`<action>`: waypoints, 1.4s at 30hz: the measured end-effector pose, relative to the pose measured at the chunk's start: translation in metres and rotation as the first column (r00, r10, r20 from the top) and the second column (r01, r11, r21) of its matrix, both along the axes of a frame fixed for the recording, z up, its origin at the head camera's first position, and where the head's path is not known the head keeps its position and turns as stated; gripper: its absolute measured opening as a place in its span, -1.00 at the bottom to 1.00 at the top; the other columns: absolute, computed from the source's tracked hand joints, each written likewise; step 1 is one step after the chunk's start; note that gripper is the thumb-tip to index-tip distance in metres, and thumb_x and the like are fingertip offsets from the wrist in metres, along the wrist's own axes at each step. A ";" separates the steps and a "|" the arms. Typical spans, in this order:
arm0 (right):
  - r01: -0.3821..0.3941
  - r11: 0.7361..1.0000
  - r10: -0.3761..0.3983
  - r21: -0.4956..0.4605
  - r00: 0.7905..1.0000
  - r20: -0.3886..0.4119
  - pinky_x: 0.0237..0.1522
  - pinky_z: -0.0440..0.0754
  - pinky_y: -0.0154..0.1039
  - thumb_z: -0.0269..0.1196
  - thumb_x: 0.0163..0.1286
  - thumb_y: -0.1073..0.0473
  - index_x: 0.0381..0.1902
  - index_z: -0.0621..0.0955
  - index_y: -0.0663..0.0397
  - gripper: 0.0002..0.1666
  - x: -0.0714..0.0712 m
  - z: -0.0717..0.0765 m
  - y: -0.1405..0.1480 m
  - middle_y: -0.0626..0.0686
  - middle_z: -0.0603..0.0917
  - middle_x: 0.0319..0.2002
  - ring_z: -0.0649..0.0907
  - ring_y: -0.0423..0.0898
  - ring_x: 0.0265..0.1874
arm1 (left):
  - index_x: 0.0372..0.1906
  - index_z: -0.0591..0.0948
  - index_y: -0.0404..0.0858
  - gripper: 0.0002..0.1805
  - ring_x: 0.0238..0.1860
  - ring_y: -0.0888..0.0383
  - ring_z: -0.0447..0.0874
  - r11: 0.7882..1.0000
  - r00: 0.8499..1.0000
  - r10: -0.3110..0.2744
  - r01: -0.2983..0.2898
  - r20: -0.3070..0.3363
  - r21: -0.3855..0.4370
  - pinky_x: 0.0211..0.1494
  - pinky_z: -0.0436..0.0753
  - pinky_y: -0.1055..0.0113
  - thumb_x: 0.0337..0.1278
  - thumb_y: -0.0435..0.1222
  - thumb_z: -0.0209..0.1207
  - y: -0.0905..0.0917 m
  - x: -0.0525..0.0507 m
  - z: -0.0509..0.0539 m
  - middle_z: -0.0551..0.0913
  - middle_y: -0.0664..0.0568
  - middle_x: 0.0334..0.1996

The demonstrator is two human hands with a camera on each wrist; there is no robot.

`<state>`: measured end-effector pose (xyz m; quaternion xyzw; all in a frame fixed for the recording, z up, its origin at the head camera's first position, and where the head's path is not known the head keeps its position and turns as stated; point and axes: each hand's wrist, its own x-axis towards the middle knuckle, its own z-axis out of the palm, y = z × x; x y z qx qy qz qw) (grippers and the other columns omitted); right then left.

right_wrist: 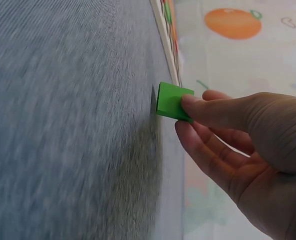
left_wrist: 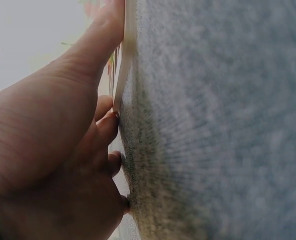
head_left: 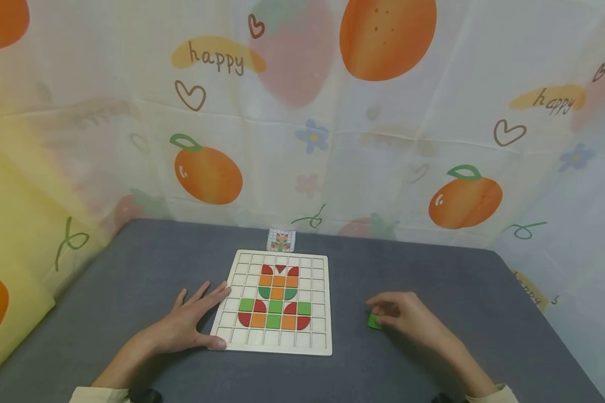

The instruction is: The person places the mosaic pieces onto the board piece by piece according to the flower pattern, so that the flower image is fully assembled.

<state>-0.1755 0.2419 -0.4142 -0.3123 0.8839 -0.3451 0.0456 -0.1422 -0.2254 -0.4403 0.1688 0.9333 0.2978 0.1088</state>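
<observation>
A white gridded board [head_left: 312, 341] lies on the grey table, with red, orange and green tiles set in its squares in a flower shape. My left hand [head_left: 184, 324] rests at the board's left edge, fingers spread and straight, thumb on the near left corner. To the right of the board my right hand [head_left: 408, 316] pinches a green square tile [right_wrist: 170, 101] between thumb and fingers. In the right wrist view the tile is tilted, close above the cloth. The left wrist view shows the left thumb [left_wrist: 95, 45] against the board's edge.
A small printed card [head_left: 281, 240] with a similar tile pattern lies just behind the board. The dark grey table [head_left: 181, 240] ends at a patterned curtain [head_left: 333, 168] with oranges and hearts, which hangs behind and at both sides.
</observation>
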 end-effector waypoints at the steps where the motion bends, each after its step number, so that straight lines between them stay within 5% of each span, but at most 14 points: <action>1: -0.002 1.000 0.002 -0.005 1.000 0.001 -0.26 0.68 -0.29 0.39 0.18 0.39 -0.06 0.70 0.21 -0.67 0.000 0.000 -0.003 -0.11 0.72 -0.34 0.65 -0.29 -0.35 | 0.52 0.21 -0.12 0.23 0.50 -0.37 -0.23 1.000 1.000 0.001 -0.001 0.000 -0.001 0.32 -0.43 -0.40 -0.36 0.22 0.46 0.000 0.000 0.000 0.10 -0.14 0.52; 42: -0.200 0.971 0.217 -0.134 0.968 0.126 -0.20 0.64 -0.40 0.39 0.18 0.41 -0.12 0.72 0.14 -0.72 0.007 -0.003 -0.138 -0.13 0.73 -0.31 0.63 -0.35 -0.31 | 0.52 0.20 -0.16 0.26 0.49 -0.39 -0.22 1.000 1.000 -0.001 0.001 -0.003 0.007 0.31 -0.40 -0.42 -0.40 0.21 0.48 0.002 0.000 0.002 0.12 -0.14 0.52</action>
